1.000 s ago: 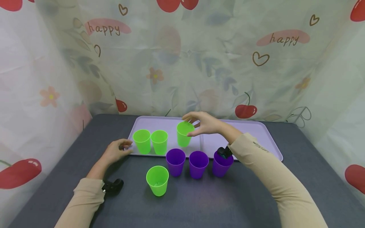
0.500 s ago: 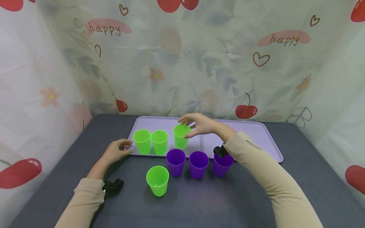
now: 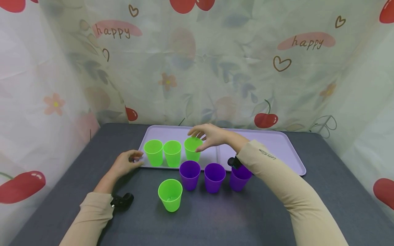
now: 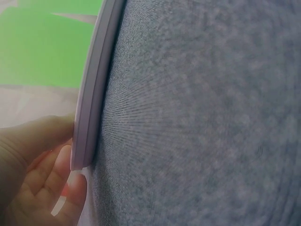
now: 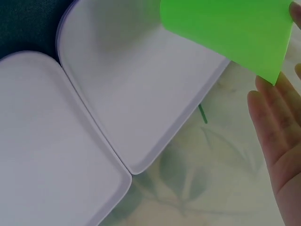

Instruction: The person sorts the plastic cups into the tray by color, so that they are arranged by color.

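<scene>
Table [image 3: 234,222]: dark grey, under everything.
Trays: two, lilac; the left tray [image 3: 172,132] and right tray [image 3: 286,153] lie side by side.
Right hand [image 3: 212,136]: holds the third green cup [image 3: 191,149] by its rim, upright, at the left tray; base contact can't be told.
Left hand [image 3: 125,162]: pinches the left tray's near left corner.
Purple cups [image 3: 214,177]: three, in a row before the trays.
Other green cups [image 3: 153,153]: two on the left tray, one nearer on the table.
</scene>
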